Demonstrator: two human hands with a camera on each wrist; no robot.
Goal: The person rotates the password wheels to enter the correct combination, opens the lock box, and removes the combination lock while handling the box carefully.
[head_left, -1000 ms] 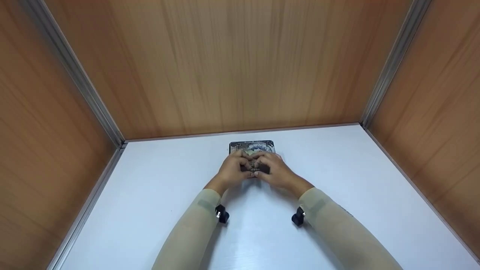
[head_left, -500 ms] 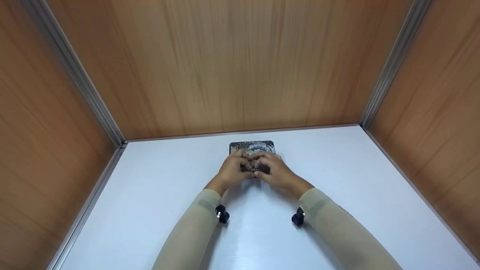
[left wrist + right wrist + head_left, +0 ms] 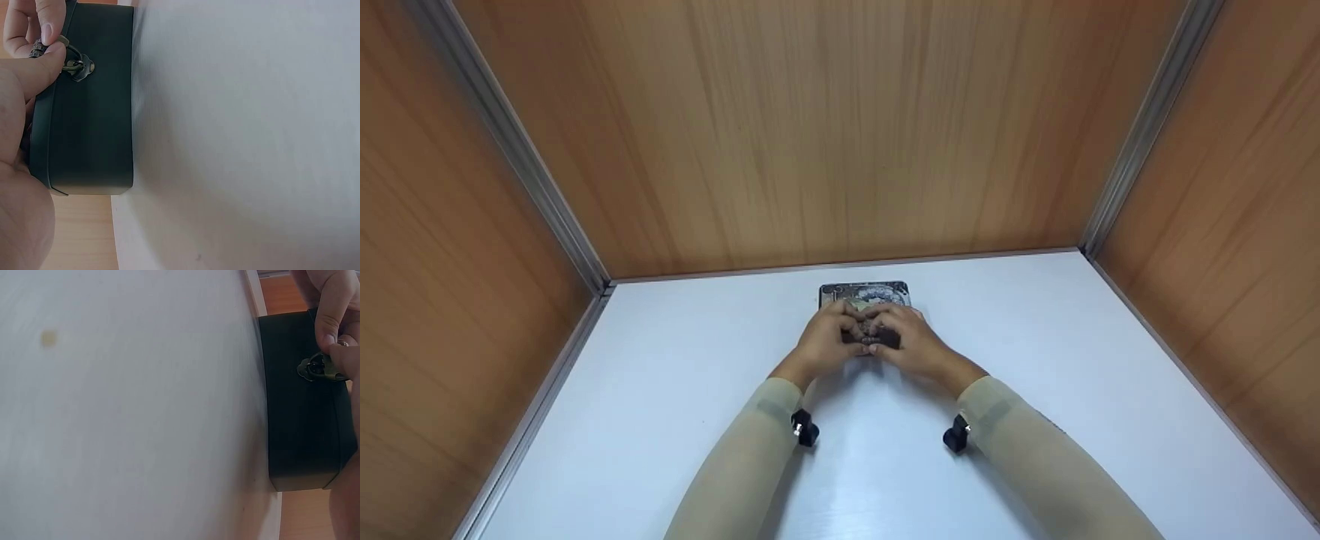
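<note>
Pinching the brass clasp (image 3: 76,63) on the dark box (image 3: 90,112), fingers (image 3: 48,28) of both hands meet at its front.

Head cam: high, angled down at table (image 3: 660,390), far. Wrist cams: close, low, rolled sideways, flanking box (image 3: 90,107) front. All three share box (image 3: 304,410) and clasp (image 3: 76,64).

The box (image 3: 864,294) was black with a patterned lid; its clasp (image 3: 76,63) brass-coloured; the table (image 3: 1035,360) white; sleeves (image 3: 750,457) beige.
</note>
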